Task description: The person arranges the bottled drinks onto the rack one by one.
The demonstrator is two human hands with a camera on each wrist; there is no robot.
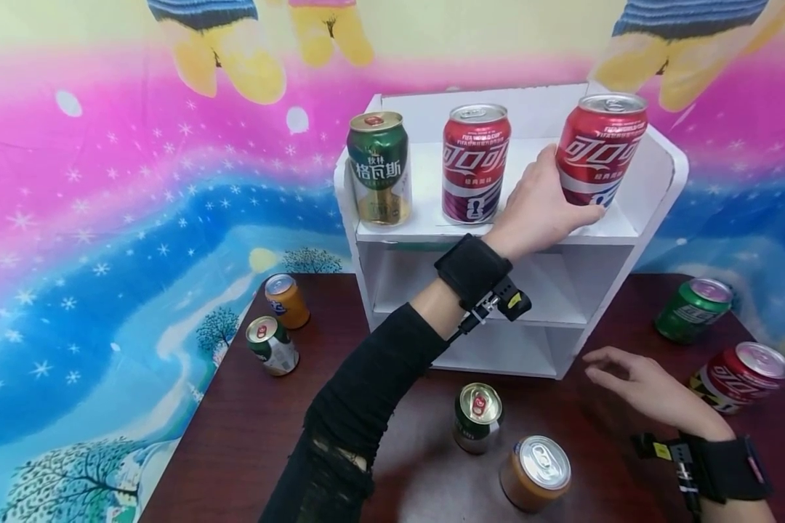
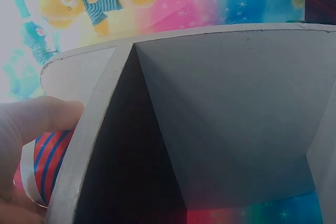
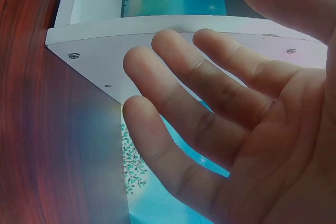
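Observation:
My left hand (image 1: 541,207) grips a red cola can (image 1: 602,149) at the right end of the white shelf unit's (image 1: 663,163) top level. The can leans slightly; whether its base touches the shelf cannot be told. In the left wrist view, the thumb and part of the can's striped side (image 2: 50,163) show beside the shelf edge. Another red cola can (image 1: 476,167) stands mid-shelf, and a green-and-gold can (image 1: 379,171) stands at the left end. My right hand (image 1: 650,392) holds nothing, its fingers spread and gently bent beside the unit's lower right side.
On the brown table, an orange can (image 1: 291,303) and a green-and-white can (image 1: 273,347) stand left. A dark green can (image 1: 477,418) and another orange can (image 1: 535,476) stand in front. A green can (image 1: 692,312) and a red cola can (image 1: 735,378) are at right.

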